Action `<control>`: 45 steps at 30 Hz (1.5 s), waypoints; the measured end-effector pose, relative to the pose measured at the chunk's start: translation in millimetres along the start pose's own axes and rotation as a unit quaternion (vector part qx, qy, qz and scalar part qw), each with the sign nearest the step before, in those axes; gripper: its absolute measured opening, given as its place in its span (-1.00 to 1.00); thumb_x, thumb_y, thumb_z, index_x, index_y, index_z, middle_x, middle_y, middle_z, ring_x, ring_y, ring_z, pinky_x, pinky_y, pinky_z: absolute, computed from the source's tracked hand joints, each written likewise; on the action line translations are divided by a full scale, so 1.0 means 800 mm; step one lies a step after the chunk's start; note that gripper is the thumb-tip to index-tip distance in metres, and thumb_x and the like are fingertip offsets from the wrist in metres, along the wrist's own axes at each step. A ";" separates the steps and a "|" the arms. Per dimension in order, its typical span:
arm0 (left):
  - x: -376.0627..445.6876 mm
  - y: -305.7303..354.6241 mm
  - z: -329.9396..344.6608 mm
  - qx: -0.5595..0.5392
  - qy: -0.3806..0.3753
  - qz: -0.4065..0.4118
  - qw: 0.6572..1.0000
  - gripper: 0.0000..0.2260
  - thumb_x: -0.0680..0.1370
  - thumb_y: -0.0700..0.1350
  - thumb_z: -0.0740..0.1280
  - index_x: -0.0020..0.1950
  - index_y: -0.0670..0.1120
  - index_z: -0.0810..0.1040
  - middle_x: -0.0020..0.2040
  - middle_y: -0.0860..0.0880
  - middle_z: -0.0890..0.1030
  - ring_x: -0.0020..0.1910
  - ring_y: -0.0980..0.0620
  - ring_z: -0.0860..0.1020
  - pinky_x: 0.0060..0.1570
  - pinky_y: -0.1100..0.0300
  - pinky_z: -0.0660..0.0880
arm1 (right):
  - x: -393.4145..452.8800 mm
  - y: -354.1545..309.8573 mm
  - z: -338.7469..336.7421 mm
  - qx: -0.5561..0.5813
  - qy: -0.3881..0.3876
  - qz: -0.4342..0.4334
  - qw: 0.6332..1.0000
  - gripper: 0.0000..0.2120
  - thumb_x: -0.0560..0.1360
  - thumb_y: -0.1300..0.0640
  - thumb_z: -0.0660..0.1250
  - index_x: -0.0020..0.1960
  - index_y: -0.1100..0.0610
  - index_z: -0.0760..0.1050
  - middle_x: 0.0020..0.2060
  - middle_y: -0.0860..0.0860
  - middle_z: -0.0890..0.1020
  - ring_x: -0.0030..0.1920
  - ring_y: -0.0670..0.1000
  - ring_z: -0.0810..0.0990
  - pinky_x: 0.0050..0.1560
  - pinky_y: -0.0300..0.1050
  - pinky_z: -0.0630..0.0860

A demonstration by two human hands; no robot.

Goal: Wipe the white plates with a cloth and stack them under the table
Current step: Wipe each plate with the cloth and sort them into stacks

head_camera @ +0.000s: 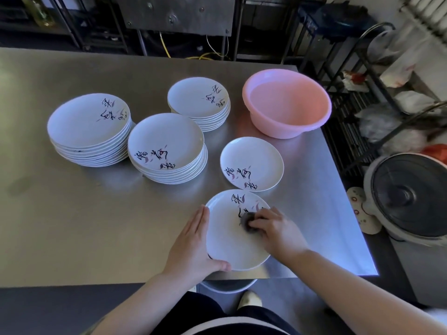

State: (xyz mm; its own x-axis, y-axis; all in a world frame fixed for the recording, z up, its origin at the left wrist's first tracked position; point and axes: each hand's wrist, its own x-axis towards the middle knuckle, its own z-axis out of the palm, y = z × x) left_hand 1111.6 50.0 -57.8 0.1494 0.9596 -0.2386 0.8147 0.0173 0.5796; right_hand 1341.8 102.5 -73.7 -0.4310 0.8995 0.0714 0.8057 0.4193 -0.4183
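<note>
The round white plate with black brush lettering and pale pink leaf marks [235,243] lies flat on the brushed stainless steel table [96,226], at the near edge in front of the person. Its near rim reaches almost to the table edge.

The left hand [193,245] rests against the plate's left rim. Its fingers lie straight and close together along the rim, and the thumb hooks around the near edge of the plate.

The right hand [275,229] is over the plate's right half. Its fingers are curled down around a small dark grey bunched cloth [248,222], which presses on the plate surface just below the lettering, near the plate's centre.

A second single white plate with the same lettering [251,164] lies just beyond, apart from the first. Three stacks of matching plates stand further back: left [89,129], middle [167,148] and rear [198,102]. A round pink plastic basin [286,103] stands at the far right of the table, beside the rear stack.
</note>
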 end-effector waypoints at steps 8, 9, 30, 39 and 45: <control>0.054 -0.017 -0.048 0.143 -0.122 0.218 0.958 -0.05 0.31 0.28 0.49 0.58 0.08 0.12 0.56 0.24 0.01 0.47 0.37 -0.19 0.40 0.45 -0.26 | 0.064 -0.013 -0.011 -0.018 0.044 -0.028 0.998 -0.66 0.28 0.39 0.46 -0.05 0.04 0.67 -0.11 -0.05 0.61 -0.11 0.10 0.53 -0.39 -0.04 0.55; 0.060 -0.016 -0.051 0.158 -0.155 0.227 0.948 -0.07 0.35 0.28 0.47 0.59 0.09 0.08 0.57 0.24 -0.01 0.48 0.36 -0.18 0.42 0.42 -0.25 | 0.072 -0.017 -0.006 -0.035 0.017 -0.058 0.998 -0.64 0.27 0.42 0.43 -0.04 0.06 0.67 -0.10 -0.03 0.61 -0.11 0.13 0.53 -0.38 -0.02 0.55; 0.050 -0.030 -0.023 0.190 -0.118 0.235 0.946 -0.09 0.34 0.48 0.26 0.59 0.17 0.04 0.56 0.27 -0.08 0.53 0.25 -0.19 0.47 0.28 -0.28 | 0.028 0.005 -0.007 -0.072 0.046 -0.024 0.996 -0.63 0.15 0.37 0.46 -0.17 -0.02 0.66 -0.19 -0.13 0.63 -0.21 0.06 0.52 -0.29 -0.16 0.50; 0.052 -0.018 -0.020 0.150 -0.111 0.254 0.949 -0.03 0.26 0.49 0.27 0.58 0.11 0.13 0.56 0.21 0.01 0.54 0.25 -0.15 0.51 0.22 -0.18 | 0.037 0.008 -0.011 -0.035 -0.027 -0.061 0.997 -0.63 0.22 0.36 0.53 -0.10 -0.02 0.67 -0.12 -0.13 0.65 -0.19 0.07 0.56 -0.24 -0.11 0.54; 0.041 -0.034 -0.009 0.169 -0.080 0.201 0.961 -0.06 0.33 0.51 0.21 0.59 0.10 0.08 0.57 0.18 -0.08 0.53 0.26 -0.22 0.52 0.15 -0.13 | 0.012 0.013 -0.013 -0.030 0.020 -0.065 0.997 -0.85 0.39 0.03 0.34 -0.12 -0.03 0.67 -0.15 -0.15 0.64 -0.17 0.02 0.49 -0.25 -0.16 0.52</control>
State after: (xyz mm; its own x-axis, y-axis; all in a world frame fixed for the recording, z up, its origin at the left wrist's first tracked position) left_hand 1090.2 83.1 -76.3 0.5532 0.8134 -0.1801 0.8044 -0.4652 0.3696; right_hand 1350.6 116.7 -68.4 -0.5180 0.8408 0.1572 0.7677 0.5380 -0.3482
